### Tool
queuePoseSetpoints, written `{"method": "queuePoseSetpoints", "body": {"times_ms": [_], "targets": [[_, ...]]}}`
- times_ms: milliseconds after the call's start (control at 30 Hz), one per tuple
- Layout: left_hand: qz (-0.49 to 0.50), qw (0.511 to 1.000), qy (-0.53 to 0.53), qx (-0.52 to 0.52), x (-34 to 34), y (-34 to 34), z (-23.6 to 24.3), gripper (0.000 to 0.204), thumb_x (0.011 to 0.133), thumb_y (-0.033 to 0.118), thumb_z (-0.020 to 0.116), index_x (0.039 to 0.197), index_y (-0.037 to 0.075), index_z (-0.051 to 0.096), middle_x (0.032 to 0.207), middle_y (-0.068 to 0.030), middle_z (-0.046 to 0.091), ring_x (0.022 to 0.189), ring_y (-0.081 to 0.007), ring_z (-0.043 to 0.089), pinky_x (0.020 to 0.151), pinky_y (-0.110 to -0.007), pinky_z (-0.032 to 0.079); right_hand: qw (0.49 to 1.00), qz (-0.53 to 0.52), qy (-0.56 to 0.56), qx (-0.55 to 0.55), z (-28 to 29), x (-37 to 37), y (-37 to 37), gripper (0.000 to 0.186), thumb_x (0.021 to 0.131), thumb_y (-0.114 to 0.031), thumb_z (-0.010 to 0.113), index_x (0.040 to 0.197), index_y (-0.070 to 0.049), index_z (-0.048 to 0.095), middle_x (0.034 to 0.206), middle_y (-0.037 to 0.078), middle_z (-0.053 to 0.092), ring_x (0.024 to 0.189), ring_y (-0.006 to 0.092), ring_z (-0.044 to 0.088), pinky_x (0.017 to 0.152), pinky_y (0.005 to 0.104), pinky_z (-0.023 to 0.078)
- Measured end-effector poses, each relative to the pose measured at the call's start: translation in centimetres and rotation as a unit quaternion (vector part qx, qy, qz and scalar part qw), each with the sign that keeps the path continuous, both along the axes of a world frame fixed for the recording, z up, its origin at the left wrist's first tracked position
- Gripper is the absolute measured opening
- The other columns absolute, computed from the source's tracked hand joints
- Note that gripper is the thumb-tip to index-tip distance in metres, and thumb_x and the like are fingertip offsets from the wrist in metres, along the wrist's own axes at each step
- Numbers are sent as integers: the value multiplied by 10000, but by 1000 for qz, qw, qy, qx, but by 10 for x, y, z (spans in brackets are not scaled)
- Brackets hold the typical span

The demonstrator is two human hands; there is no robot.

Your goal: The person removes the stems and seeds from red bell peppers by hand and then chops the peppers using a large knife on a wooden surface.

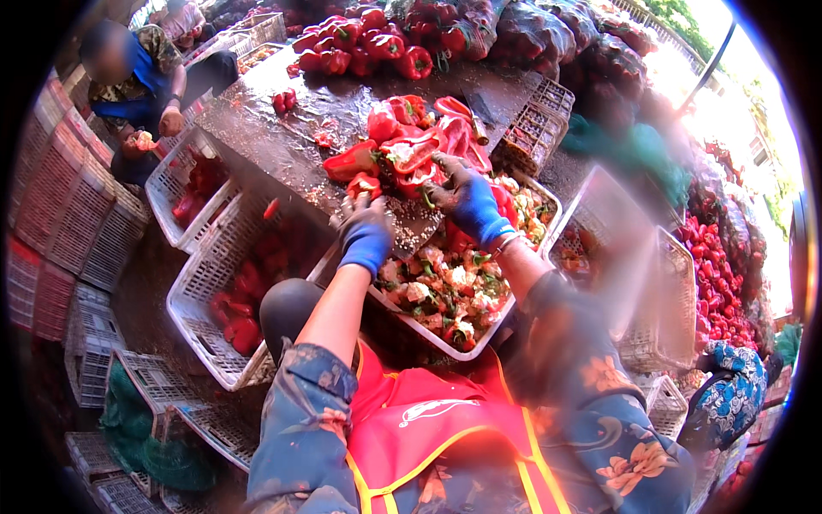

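Note:
Both my hands wear gloves with blue cuffs and dirt-darkened fingers. At the near edge of a metal-topped table (248, 128), my left hand (364, 233) has its fingers stretched out, tips against a small red bell pepper piece (365, 185). My right hand (469, 201) curls its fingers and thumb round a red bell pepper half (418, 179); its fingers partly hide it. More cut bell peppers (411, 150) are heaped just beyond, some showing pale insides. Below my hands, a white crate (447, 349) holds pepper cores (441, 287) with green stems and seeds.
Whole red peppers (364, 43) lie at the table's far side. White crates (193, 308) with red pepper pieces stand at left, near stacked crates (73, 197). A seated person (141, 77) works at far left. Filled net sack (535, 34) and loose peppers (715, 283) line the right.

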State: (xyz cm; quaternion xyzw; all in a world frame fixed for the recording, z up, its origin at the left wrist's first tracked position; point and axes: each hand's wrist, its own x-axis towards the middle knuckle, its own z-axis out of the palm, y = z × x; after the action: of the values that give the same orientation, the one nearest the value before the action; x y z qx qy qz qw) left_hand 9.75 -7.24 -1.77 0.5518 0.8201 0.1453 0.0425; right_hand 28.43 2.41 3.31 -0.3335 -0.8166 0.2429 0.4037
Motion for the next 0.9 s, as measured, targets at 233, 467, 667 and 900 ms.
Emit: {"method": "queuePoseSetpoints", "body": {"times_ms": [233,467,667,900], "targets": [[121,982,-53,135,-40,-26,46,603,878,355,714,1445,216,562,1582,-188,405,1452,-432,364,1138,-606,329,928,-120,-314,159,24,-17,57,647,815,-91,628,1437,-256,561,1545,139,474,1355,397,488,1078,522,454],[-79,989,-54,116,-45,-11,42,723,836,345,770,1493,218,496,1564,-165,431,1408,-405,426,1140,-525,379,882,-13,-400,250,3,-39,92,454,983,-159,527,1426,-252,571,1452,114,577,1188,336,644,996,486,500],[-172,969,-19,179,-5,43,36,879,783,275,786,1564,238,383,1597,-133,397,1456,-392,374,1133,-554,364,918,28,-253,303,22,1,95,197,914,-133,592,1085,-128,689,1125,120,699,964,347,693,822,462,565],[-294,882,-114,351,22,34,57,483,855,216,768,1308,102,647,1277,-162,665,1145,-362,643,955,-421,535,988,84,87,100,17,41,32,341,959,-123,672,1295,-91,627,1226,96,647,1042,234,670,873,374,577]]}}
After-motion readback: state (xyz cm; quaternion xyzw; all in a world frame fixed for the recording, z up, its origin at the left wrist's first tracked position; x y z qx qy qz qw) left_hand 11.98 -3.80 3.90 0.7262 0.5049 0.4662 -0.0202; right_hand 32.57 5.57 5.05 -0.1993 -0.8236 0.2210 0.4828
